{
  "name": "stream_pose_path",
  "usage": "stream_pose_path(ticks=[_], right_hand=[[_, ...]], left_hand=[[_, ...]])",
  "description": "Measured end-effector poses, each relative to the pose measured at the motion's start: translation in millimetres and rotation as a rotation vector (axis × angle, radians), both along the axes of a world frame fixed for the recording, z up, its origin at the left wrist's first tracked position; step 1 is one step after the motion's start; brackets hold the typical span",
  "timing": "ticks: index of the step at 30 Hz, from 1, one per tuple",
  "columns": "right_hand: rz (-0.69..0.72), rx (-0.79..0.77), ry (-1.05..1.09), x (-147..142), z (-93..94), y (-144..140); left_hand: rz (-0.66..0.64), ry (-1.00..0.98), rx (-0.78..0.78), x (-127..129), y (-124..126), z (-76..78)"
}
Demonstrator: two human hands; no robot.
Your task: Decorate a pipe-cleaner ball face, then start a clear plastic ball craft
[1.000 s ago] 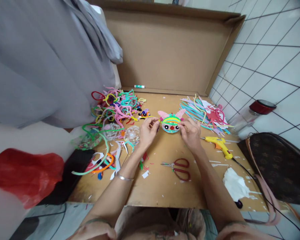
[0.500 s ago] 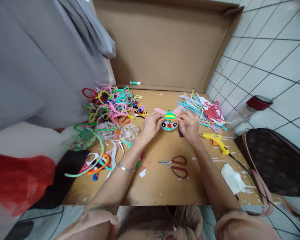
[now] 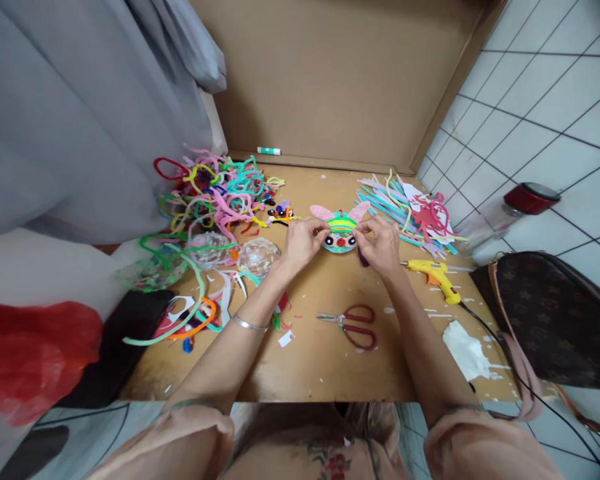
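Note:
A round animal-face craft [image 3: 341,241] lies on the table between my hands, with pink ears, green and yellow bands across the forehead, black-and-white eyes and a red nose. My left hand [image 3: 307,240] pinches at its left side, level with the bands. At the right side my right hand [image 3: 379,243] pinches in the same way, thumb and finger together. Whether the fingertips grip the bands or the rim is too small to tell. A purple tassel [image 3: 363,258] shows partly beneath my right hand. Red-handled scissors [image 3: 353,325] lie open nearer to me.
Tangled pipe cleaners [image 3: 220,193] and clear plastic balls [image 3: 258,257] are heaped at left. Straight pipe cleaners [image 3: 380,200] lie back right. A yellow glue gun [image 3: 437,277], its cord, a brown bag [image 3: 550,320] and a red-lidded bottle [image 3: 525,200] line the right side.
The view has shifted slightly. An orange strip by my right fingers now lies flatter against the forehead below the yellow band. Both hands stay at the craft's sides.

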State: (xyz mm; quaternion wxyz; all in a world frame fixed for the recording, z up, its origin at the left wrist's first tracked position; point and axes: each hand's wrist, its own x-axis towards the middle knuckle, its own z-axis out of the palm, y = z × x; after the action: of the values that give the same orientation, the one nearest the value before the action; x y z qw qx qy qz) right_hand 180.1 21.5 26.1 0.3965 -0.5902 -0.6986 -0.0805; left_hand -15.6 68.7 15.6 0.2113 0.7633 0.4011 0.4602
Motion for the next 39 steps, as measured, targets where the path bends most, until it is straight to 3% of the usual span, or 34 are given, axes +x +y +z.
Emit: stream_pose_path(ticks=[7, 15, 30, 39], right_hand=[[0.038, -0.06, 0.103, 4.8, -7.3, 7.2], [0.092, 0.004, 0.264, 3.1, -15.4, 13.7], [0.069, -0.048, 0.315, 0.4, -14.3, 16.7], [0.068, -0.048, 0.362, 0.6, -18.1, 14.0]], left_hand=[[0.001, 0.007, -0.008, 4.1, 1.3, -3.4], [0.014, -0.016, 0.009, 5.2, 1.8, -6.2], [0.047, -0.007, -0.026, 6.7, 5.1, -7.8], [-0.022, -0.104, -0.126, 1.1, 4.1, -11.9]])
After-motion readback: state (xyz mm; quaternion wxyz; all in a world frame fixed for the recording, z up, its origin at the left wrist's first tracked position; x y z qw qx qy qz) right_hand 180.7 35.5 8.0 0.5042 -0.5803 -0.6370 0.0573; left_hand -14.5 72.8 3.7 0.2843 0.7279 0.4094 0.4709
